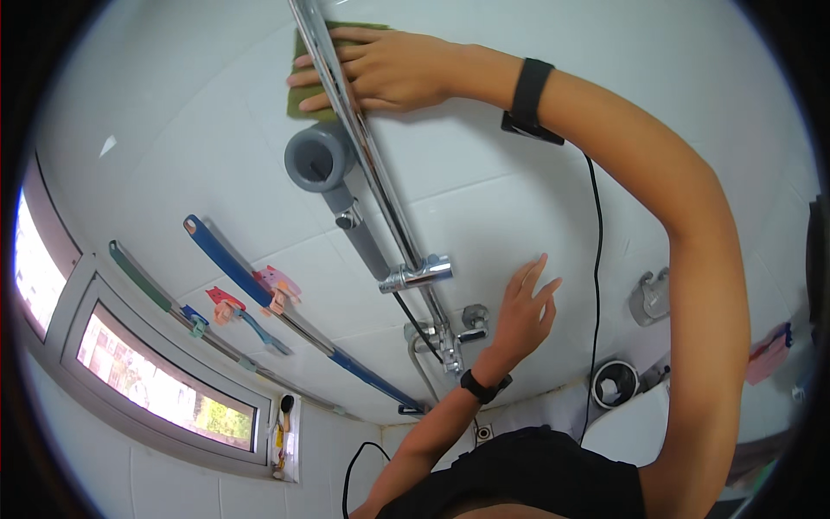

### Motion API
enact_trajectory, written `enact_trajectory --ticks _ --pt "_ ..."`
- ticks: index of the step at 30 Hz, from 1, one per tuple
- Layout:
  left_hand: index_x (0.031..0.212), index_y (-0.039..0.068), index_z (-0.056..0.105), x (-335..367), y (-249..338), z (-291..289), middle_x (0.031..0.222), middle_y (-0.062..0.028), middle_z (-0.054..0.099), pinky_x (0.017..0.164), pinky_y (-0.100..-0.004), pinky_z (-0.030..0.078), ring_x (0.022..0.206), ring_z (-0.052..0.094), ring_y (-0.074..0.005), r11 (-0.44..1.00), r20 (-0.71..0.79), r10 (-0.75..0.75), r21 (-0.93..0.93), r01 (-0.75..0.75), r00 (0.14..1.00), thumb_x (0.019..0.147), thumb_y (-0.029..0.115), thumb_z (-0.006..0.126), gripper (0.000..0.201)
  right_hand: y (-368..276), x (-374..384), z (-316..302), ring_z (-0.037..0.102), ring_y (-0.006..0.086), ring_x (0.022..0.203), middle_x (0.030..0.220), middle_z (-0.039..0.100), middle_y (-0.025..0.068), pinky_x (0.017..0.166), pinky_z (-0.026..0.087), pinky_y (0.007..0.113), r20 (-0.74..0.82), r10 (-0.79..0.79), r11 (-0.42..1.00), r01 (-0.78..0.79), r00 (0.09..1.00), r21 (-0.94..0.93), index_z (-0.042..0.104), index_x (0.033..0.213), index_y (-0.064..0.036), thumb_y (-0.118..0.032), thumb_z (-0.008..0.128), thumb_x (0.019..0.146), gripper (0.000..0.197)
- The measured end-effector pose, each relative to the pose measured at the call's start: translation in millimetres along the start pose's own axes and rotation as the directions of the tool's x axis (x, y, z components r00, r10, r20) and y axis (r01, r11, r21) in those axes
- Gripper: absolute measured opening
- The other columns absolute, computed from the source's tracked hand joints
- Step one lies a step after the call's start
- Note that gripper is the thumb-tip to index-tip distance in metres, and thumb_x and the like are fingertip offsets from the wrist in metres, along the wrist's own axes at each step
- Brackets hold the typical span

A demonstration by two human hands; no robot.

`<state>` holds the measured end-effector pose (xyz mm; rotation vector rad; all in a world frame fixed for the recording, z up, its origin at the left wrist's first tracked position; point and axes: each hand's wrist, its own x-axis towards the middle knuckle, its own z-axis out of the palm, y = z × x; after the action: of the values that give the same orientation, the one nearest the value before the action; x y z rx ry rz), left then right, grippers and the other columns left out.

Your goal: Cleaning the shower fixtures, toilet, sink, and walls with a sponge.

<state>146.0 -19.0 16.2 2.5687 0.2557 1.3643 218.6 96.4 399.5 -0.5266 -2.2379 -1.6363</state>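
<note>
High on the white tiled wall, my right hand (393, 71) lies with fingers spread over a green scouring pad (299, 104), pressing it to the tiles. The chrome shower rail (370, 156) crosses in front of the pad and fingers. Just below hangs a grey hand shower (318, 157), clipped in a chrome holder (417, 273) on the rail. My left hand (521, 320) is raised in the air lower down, fingers apart and holding nothing. Closest to it is the chrome mixer tap (450, 337).
Long-handled tools with a blue handle (226, 255) and a green handle (138, 275) hang on wall clips at left. Beyond them is a window (160, 372). A black cable (598, 242) runs down the wall near a soap holder (650, 298) and round bin (615, 383).
</note>
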Motion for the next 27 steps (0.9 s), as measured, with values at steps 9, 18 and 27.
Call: enact_trajectory --ticks 9,18,27 --pt "0.151 0.01 0.063 56 -8 39 0.174 -0.0374 0.017 0.128 -0.0624 0.022 0.159 0.019 -0.0589 0.972 -0.25 -0.113 0.175 0.159 0.962 0.09 0.002 0.07 0.062 7 -12 -10 0.036 0.0202 0.16 0.166 0.052 0.0013 0.137 0.018 0.049 0.135 0.059 0.997 -0.066 0.989 0.047 0.066 0.149 -0.0268 -0.023 0.06 0.103 0.046" --pt "0.153 0.012 0.062 70 -30 83 0.173 -0.0382 0.019 0.127 -0.0707 0.012 0.16 0.013 -0.0608 0.929 -0.363 -0.117 0.289 0.231 0.924 0.09 0.007 0.069 0.063 54 -108 -33 0.036 0.0184 0.16 0.17 0.045 0.003 0.136 0.019 0.05 -0.125 -0.006 0.998 0.014 0.992 0.069 0.06 0.153 -0.0319 -0.032 0.059 0.108 0.045" --pt "0.149 0.025 0.068 64 -53 103 0.174 -0.0275 0.031 0.127 -0.068 0.012 0.163 0.018 -0.0511 0.858 -0.407 -0.078 0.438 0.27 0.91 0.093 0.018 0.069 0.056 302 -237 -184 0.021 0.038 0.165 0.177 0.026 0.0191 0.134 0.016 0.059 -0.3 0.662 0.526 -0.711 0.687 -0.468 0.023 0.174 -0.016 -0.033 0.025 0.118 0.059"
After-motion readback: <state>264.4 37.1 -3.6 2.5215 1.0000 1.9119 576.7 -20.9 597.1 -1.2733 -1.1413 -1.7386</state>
